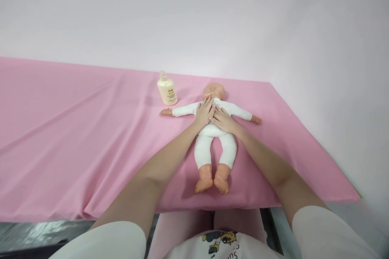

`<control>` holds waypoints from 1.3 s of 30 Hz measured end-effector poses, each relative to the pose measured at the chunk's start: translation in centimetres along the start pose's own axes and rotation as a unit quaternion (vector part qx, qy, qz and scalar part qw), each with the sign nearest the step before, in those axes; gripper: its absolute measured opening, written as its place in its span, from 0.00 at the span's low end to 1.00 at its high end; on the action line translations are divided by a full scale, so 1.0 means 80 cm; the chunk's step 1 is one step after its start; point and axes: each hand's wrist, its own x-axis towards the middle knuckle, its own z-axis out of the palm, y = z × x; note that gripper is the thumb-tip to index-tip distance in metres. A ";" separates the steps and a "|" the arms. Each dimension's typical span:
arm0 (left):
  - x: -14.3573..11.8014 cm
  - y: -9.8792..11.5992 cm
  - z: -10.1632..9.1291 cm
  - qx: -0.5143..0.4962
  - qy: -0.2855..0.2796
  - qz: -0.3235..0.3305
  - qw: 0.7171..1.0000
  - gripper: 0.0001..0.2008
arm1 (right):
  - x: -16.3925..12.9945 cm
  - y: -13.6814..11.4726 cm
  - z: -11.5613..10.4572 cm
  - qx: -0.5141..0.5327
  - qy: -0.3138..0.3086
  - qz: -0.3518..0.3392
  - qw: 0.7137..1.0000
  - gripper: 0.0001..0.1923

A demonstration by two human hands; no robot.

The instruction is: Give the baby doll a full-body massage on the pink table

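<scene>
A baby doll (216,145) in a white suit lies on its back on the pink sheet (75,137), arms spread, bare feet toward me. My left hand (204,112) rests flat on the doll's chest, fingers together and pointing to its head. My right hand (221,120) lies flat beside it on the chest, touching the left one. Neither hand grips anything. A cream pump bottle (167,90) stands upright just left of the doll's head, near its outstretched hand.
The pink sheet covers a long surface that runs far to the left; its near edge hangs down in front of me. Pale pink walls close off the back and the right side.
</scene>
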 end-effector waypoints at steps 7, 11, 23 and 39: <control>-0.001 -0.002 -0.001 -0.012 0.010 -0.004 1.000 0.26 | 0.002 0.021 0.011 0.047 0.096 -0.012 0.994 0.24; 0.000 -0.001 0.000 -0.007 0.008 -0.006 1.000 0.26 | 0.005 0.039 0.016 0.080 0.145 -0.018 0.986 0.24; 0.005 -0.011 0.005 -0.022 0.028 0.020 0.999 0.26 | 0.003 0.056 0.012 0.122 0.162 -0.050 0.978 0.21; 0.000 -0.002 0.011 0.038 -0.083 0.130 0.987 0.28 | -0.009 -0.002 -0.003 0.022 0.137 -0.090 0.986 0.31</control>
